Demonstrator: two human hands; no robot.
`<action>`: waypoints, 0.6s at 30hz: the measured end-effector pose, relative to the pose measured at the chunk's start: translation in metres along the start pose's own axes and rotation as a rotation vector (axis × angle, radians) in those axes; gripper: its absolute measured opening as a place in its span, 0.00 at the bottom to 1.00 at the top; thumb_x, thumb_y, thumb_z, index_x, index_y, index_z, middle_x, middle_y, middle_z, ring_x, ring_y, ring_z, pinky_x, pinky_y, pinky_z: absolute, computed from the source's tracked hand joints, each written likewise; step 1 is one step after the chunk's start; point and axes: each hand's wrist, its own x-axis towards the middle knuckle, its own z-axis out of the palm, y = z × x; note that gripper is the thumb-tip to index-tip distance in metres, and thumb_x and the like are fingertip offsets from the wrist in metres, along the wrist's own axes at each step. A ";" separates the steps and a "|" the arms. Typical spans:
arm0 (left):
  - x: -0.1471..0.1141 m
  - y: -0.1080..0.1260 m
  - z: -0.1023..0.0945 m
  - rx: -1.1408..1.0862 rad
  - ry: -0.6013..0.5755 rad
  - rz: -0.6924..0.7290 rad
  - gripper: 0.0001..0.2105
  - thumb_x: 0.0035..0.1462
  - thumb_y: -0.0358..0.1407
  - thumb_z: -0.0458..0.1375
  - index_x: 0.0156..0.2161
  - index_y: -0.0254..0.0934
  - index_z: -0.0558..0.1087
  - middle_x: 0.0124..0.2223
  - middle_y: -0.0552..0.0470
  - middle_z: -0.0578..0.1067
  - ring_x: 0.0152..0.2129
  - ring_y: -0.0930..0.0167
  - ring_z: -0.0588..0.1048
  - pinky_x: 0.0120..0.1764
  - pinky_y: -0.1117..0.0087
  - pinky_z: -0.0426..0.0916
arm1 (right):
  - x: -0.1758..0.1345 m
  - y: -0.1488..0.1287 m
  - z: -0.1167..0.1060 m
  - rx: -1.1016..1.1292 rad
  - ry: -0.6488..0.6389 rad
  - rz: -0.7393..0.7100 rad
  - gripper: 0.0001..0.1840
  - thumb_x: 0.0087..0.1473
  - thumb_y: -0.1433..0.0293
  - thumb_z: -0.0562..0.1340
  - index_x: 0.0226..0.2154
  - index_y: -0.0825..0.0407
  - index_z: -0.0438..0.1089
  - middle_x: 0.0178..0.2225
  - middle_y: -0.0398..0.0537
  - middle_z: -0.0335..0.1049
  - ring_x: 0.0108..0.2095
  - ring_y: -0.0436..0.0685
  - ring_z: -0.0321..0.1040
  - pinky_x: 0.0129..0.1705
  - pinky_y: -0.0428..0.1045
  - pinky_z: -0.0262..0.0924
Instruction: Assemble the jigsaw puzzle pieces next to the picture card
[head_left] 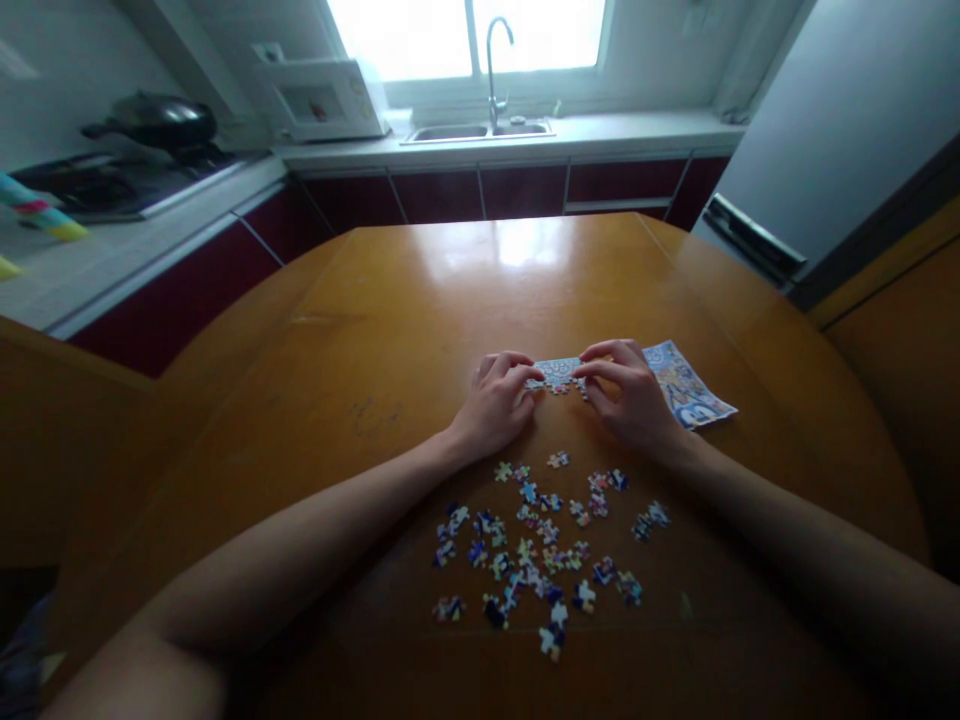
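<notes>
Nearest, small colourful interlocking cardboard puzzle pieces [531,577] lie loosely scattered between the two bare forearms, some touching or overlapping, with strips of wood showing around the outer ones and room between the group and each forearm. One piece sits apart at the group's far side, nearest the hands. Beyond it, the partly joined pale-blue patterned puzzle strip [559,372] lies between the hands, its far edge straight and its near edge knobbed. The left hand [495,405] has its fingers curled, tips at the strip's left end; the right hand [634,395] has bent fingers at the right end; whether either pinches or only presses, I cannot tell. Just beside the right hand, a creased, brightly printed paper sheet [686,385] lies aslant, its left edge partly hidden. Past them, the glossy orange-brown wooden desk [375,340] offers a broad open stretch, widest to the left, up to its straight far edge. Farther off stand dark red kitchen cabinets [435,193].
</notes>
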 end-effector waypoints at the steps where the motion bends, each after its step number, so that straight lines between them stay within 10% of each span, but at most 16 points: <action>1: 0.000 0.000 0.000 -0.001 0.004 0.000 0.09 0.61 0.30 0.59 0.46 0.42 0.74 0.52 0.49 0.71 0.52 0.62 0.66 0.58 0.53 0.63 | 0.001 -0.003 -0.003 -0.002 0.002 -0.003 0.11 0.55 0.78 0.61 0.34 0.47 0.76 0.40 0.50 0.71 0.46 0.61 0.66 0.50 0.60 0.63; 18: 0.001 -0.003 0.003 0.010 0.022 -0.005 0.06 0.62 0.32 0.59 0.44 0.42 0.76 0.51 0.49 0.72 0.52 0.61 0.66 0.57 0.53 0.64 | -0.027 -0.083 -0.034 0.119 -0.420 0.023 0.06 0.59 0.74 0.62 0.34 0.50 0.75 0.36 0.48 0.72 0.39 0.57 0.67 0.41 0.53 0.64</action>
